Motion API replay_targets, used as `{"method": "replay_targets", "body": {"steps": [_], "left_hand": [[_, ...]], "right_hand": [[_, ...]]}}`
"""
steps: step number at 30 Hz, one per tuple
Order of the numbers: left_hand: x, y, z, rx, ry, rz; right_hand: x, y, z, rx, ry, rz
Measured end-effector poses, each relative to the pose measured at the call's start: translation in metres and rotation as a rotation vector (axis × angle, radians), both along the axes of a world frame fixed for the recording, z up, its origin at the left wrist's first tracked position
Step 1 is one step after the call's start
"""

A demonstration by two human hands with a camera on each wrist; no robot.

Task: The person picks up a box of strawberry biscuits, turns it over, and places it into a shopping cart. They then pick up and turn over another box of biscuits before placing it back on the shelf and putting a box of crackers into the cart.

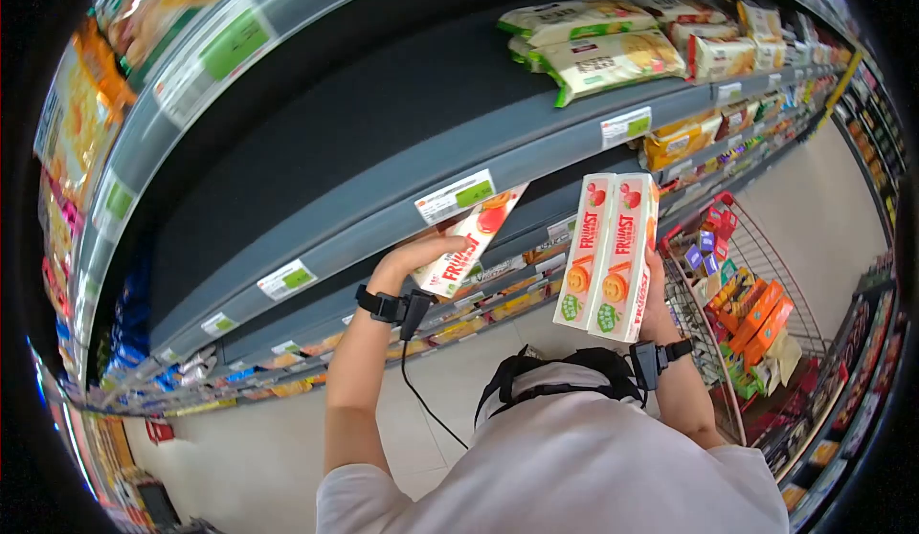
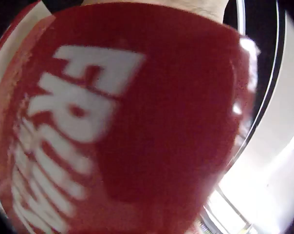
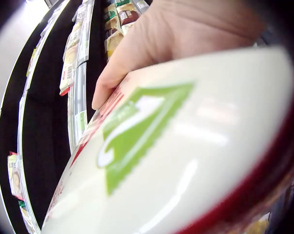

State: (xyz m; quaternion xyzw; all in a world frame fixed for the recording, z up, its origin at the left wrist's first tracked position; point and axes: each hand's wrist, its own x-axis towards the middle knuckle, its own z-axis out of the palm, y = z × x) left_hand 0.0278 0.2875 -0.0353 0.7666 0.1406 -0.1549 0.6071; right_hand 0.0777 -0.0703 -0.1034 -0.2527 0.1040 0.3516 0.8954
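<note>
In the head view, my left hand (image 1: 429, 253) grips one white box (image 1: 462, 256) with red lettering, its thumb on the front face and the other fingers hidden. The box tilts beside the shelf edge. My right hand (image 1: 657, 295) holds two similar upright boxes (image 1: 586, 252) side by side, gripping their right side. A red printed surface (image 2: 161, 112) fills most of the left wrist view, with a bit of skin above it. In the right wrist view, my right hand (image 3: 171, 36) lies against a glossy white box (image 3: 205, 146) with a green mark.
Grey shelves (image 1: 536, 146) with price labels cross the view. Green-and-white packets (image 1: 613, 60) lie on the upper one at the right. A wire shopping cart (image 1: 785, 295) with orange and purple packages stands at the right. A black cable (image 1: 421, 398) hangs from my left wrist.
</note>
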Motion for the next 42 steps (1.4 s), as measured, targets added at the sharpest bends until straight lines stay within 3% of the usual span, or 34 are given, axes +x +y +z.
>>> {"method": "replay_targets", "body": {"steps": [1, 2, 7, 8, 11, 13, 15, 17, 19, 23, 24, 29, 31, 32, 34, 35, 37, 39, 41, 42], "left_hand": [[0.008, 0.005, -0.004, 0.196, 0.037, -0.053], [0.017, 0.026, -0.038, 0.322, -0.028, -0.103], [0.022, 0.032, -0.026, 0.726, -0.264, -0.322], [0.024, 0.028, -0.024, 0.846, -0.140, -0.379], [0.022, 0.033, -0.028, 0.902, -0.247, -0.432], [0.027, 0.027, -0.023, 0.821, -0.158, -0.450], [0.028, 0.018, -0.018, 1.052, -0.086, -0.528], [0.021, 0.024, -0.035, 0.955, -0.097, -0.483], [0.013, 0.020, -0.039, 0.704, -0.105, -0.291], [-0.002, 0.016, -0.042, 0.849, -0.025, -0.227], [-0.001, 0.017, -0.034, 0.766, -0.025, -0.272], [-0.002, 0.005, -0.022, 0.798, -0.004, -0.278], [-0.013, -0.015, -0.013, 1.023, -0.088, -0.199], [-0.016, -0.023, -0.015, 1.020, -0.091, -0.196], [-0.022, -0.045, -0.015, 0.928, -0.452, -0.065], [-0.032, -0.062, -0.012, 0.680, -0.540, -0.042], [-0.041, -0.087, -0.019, 0.334, -0.546, -0.087], [-0.046, -0.109, -0.010, -0.184, -0.335, -0.049], [-0.050, -0.117, -0.008, -0.300, -0.312, -0.190], [-0.051, -0.122, -0.007, -0.276, -0.288, -0.161]], "right_hand": [[-0.001, 0.000, 0.003, 0.015, 0.016, 0.005], [-0.001, -0.002, 0.003, 0.031, 0.017, -0.009], [0.003, -0.009, -0.004, 0.039, 0.001, -0.082], [0.003, -0.011, -0.006, 0.031, 0.012, -0.091], [0.005, -0.011, -0.009, 0.028, 0.000, -0.121], [0.004, -0.012, -0.010, 0.022, -0.013, -0.126], [0.005, -0.010, -0.008, 0.029, 0.000, -0.096], [0.004, -0.009, -0.008, -0.003, -0.015, -0.086], [0.004, -0.007, -0.005, -0.035, -0.030, -0.083], [0.004, -0.001, 0.000, -0.031, -0.009, -0.051], [0.003, 0.001, 0.001, -0.025, -0.005, -0.040], [0.001, 0.011, 0.000, -0.104, 0.019, 0.029], [0.002, 0.012, -0.002, -0.012, 0.031, 0.080], [0.001, 0.013, 0.000, -0.016, 0.027, 0.081], [-0.006, 0.020, 0.013, 0.075, -0.001, 0.130], [-0.008, 0.024, 0.012, 0.070, 0.005, 0.137], [-0.005, 0.035, 0.012, 0.079, -0.101, 0.171], [-0.004, 0.044, 0.025, -0.030, -0.221, 0.263], [-0.003, 0.056, 0.039, -0.243, -0.236, 0.356], [-0.006, 0.066, 0.038, -0.280, -0.297, 0.292]]}}
